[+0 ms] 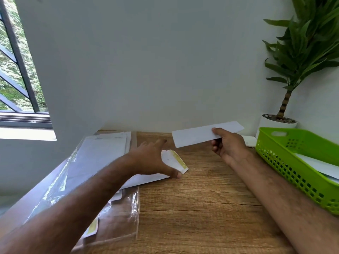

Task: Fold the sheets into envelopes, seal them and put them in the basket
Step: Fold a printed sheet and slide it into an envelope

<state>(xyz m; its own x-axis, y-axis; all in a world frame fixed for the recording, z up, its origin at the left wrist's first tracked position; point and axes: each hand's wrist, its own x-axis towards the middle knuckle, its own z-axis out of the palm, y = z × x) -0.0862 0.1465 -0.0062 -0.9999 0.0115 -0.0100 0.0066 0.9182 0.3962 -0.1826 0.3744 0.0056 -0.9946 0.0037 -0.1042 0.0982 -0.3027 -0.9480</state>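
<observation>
My right hand (226, 143) holds a folded white sheet (194, 135) by its right part, lifted above the wooden table near the back wall. My left hand (156, 159) lies flat with spread fingers on an open white envelope (175, 159) whose flap with a yellow adhesive strip points right. That envelope rests on the edge of a stack of white sheets (102, 151) at the left. A green plastic basket (286, 162) stands at the right, with white envelopes (319, 165) inside it.
Clear plastic wrapping (119, 219) with more envelopes lies at the front left of the wooden table (201, 198). A potted plant in a white pot (273, 125) stands behind the basket. A window is at the far left.
</observation>
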